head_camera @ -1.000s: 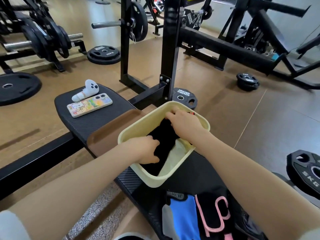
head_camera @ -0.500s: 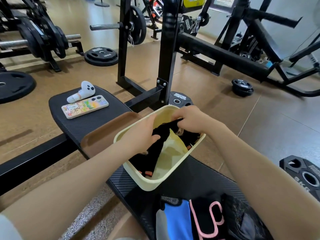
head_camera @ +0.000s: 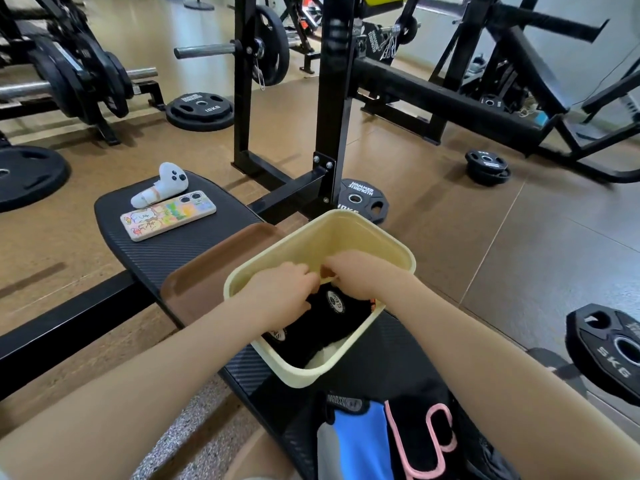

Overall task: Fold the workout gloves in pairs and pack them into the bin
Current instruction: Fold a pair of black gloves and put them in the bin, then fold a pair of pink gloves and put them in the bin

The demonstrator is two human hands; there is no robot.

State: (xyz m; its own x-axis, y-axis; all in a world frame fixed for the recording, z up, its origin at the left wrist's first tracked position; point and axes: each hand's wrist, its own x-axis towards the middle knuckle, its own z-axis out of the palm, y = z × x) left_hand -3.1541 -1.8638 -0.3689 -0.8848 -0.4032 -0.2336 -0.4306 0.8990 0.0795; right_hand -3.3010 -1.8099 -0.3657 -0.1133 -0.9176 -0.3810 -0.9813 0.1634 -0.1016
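**Hands meet over the bin, on the black gloves**

Both hands reach down into the bin [head_camera: 367,358]; the left hand [head_camera: 282,299] lies with curled fingers on the black gloves [head_camera: 332,317], the right hand [head_camera: 360,275] is bent at the knuckles with its fingertips touching the left; whether either truly grips the fabric cannot be told, since the fingers hide the contact.

The bin is cream plastic, smooth, rectangular with rounded corners and a thick rolled rim; its long axis runs from near left to far right, and it stands on the table [head_camera: 166,247], a black pad with a fine ribbed weave and a brown smooth band across it. The black gloves lie in the bin's near half as a soft dark bundle, long axis roughly along the bin's; two round white logo patches face up.

Nearer the camera, on the same table, lie a blue glove [head_camera: 360,441] with a grey edge and black cuff, and just beside it a black glove [head_camera: 422,441] piped in pink loops; both point their cuffs toward the bin.

At the table's far end rest a phone [head_camera: 168,214] in a cartoon case and a white controller [head_camera: 162,185], touching or nearly so.
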